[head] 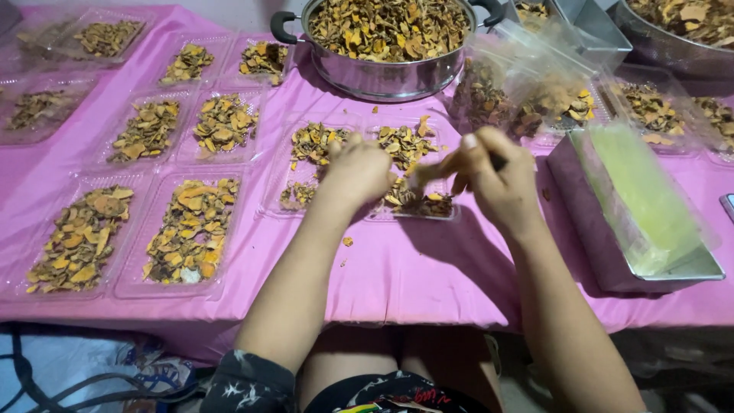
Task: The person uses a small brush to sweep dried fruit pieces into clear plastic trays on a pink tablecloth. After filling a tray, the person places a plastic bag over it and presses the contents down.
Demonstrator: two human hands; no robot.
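Dried yellow-orange slices (417, 200) fill the clear plastic tray (447, 216) at the centre of the frame, directly under both hands, so the hands have no sideways reach to make: the tray lies straight ahead of the person's body, just beyond the near edge of the table (397, 275). That tray's long axis runs left to right across the picture, with a joined compartment of more slices (313, 145) to its left.

Nearest the camera, the two forearms rise from the bottom of the frame and converge. The left hand (359, 170) is curled into a loose fist with knuckles toward the camera, hovering over the left part of the tray; whether it pinches anything I cannot tell. The right hand (493, 180) is closed, fingers pressed together around a thin pale piece (436, 170) that points leftward toward the left hand, above the tray's right part. Both hands are about equally near the tray; the right sits slightly further right of its middle.

Left of the hands, filled trays (191, 229) lie in rows on the pink cloth. To the right, a metal rectangular tin (680, 271) with a pale green lining lies at a slant. Further up, a steel pot (382, 73) heaped with the same slices stands at upper centre, with clear bags of slices (527, 99) to its right.
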